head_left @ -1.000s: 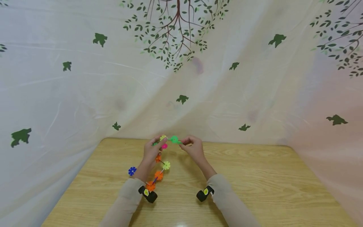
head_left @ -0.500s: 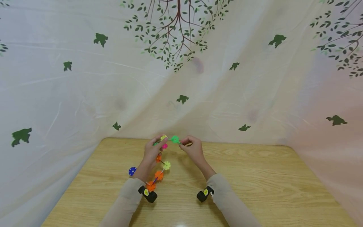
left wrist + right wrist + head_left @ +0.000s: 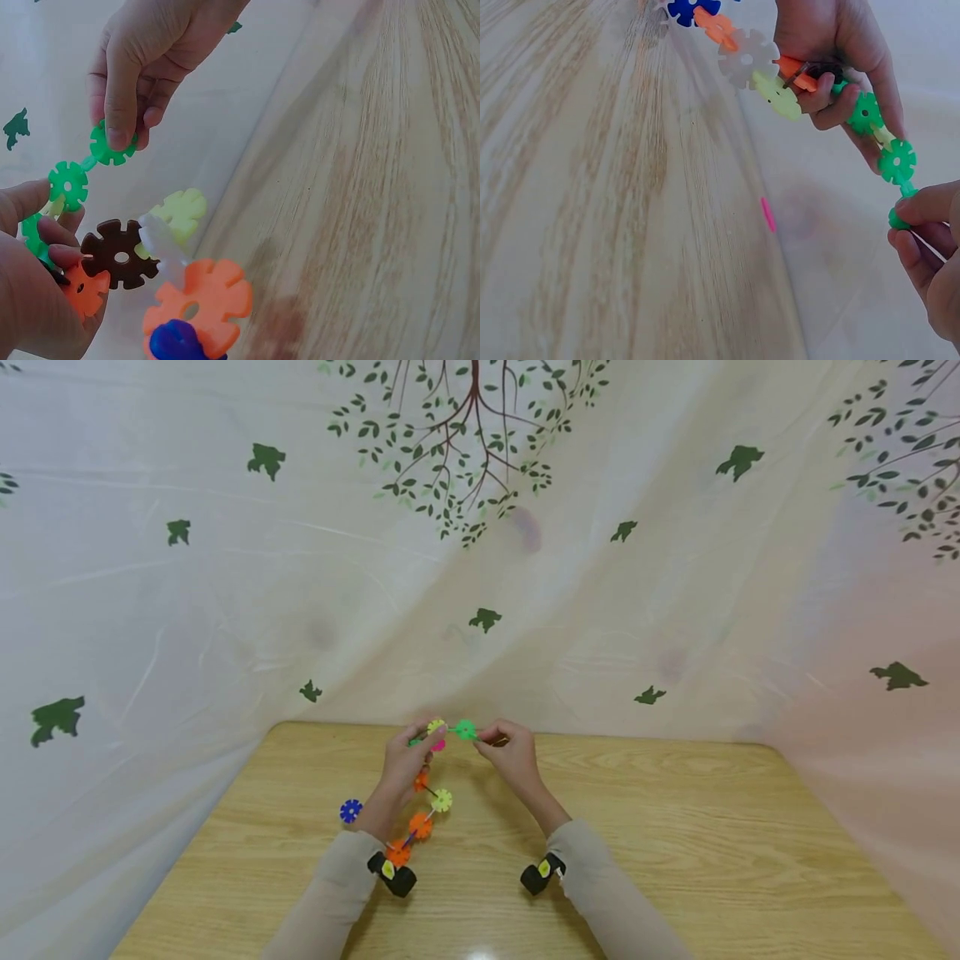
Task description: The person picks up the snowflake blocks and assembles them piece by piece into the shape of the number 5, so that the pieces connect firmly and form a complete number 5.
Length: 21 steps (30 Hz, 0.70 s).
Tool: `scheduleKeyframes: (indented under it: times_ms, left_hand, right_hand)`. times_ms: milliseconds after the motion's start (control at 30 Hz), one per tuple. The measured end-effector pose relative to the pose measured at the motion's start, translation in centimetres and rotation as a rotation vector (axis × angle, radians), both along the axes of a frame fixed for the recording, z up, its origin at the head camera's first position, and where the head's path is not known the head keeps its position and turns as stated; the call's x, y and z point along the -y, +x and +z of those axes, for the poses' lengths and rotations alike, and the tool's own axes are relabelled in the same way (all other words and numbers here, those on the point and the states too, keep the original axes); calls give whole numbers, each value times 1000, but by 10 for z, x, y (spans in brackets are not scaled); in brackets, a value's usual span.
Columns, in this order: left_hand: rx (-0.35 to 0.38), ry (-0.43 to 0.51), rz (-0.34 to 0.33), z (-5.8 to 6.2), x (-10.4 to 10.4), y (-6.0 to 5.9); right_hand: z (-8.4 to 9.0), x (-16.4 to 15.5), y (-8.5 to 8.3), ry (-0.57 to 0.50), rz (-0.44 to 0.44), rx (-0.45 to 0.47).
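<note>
A chain of notched plastic flower discs hangs from my left hand (image 3: 403, 760), which grips it between thumb and fingers. Close to the left fingers are a pale yellow disc (image 3: 437, 727) and a green disc (image 3: 68, 186). At the chain's end, my right hand (image 3: 513, 753) pinches another green disc (image 3: 112, 144) between thumb and fingertips; the two green discs are linked edge to edge. Below the left hand the chain runs on through a brown disc (image 3: 121, 255), a yellow disc (image 3: 442, 800) and orange discs (image 3: 421, 826). The left palm hides part of it.
A blue disc (image 3: 350, 811) shows left of the left wrist. One pink disc (image 3: 768, 214) lies near the far edge of the wooden table (image 3: 675, 843). Behind the table hangs a pale curtain (image 3: 555, 610) printed with leaves and birds.
</note>
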<state>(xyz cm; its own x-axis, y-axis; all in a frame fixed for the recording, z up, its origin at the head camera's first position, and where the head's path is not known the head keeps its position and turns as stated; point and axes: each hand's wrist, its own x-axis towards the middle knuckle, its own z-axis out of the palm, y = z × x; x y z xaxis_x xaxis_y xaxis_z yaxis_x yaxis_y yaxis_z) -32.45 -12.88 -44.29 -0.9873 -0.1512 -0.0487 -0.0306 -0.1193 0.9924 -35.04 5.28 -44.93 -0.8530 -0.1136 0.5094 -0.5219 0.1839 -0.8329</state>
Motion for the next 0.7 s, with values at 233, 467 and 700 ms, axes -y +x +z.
scheduleKeyframes:
  times_ms: [233, 467, 700]
  left_hand:
    - [-4, 6, 3, -1, -1, -1]
    - [13, 20, 27, 1, 3, -2]
    - [10, 6, -7, 3, 8, 0]
  right_hand:
    - [0, 0, -1, 13, 0, -71]
    - [6, 1, -1, 72, 32, 33]
    - [8, 1, -1, 102, 75, 89]
